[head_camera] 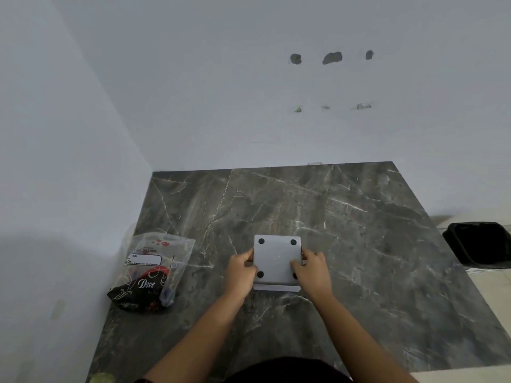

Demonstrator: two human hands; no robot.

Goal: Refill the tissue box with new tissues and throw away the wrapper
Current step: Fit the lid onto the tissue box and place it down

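A white square tissue box [276,258] lies upside down on the dark marble table [359,230], its flat base with black rubber feet at the corners facing up. My left hand [241,270] grips its left side and my right hand [311,269] grips its right side, thumbs on the base. A thin white edge shows under the base at the near side. To the left lies a clear plastic wrapper [150,272] with a black and red printed tissue pack inside.
A black bin [479,244] stands on the floor past the table's right edge. White walls close the table on the left and at the back. A yellowish round object [102,378] sits at the table's near left corner.
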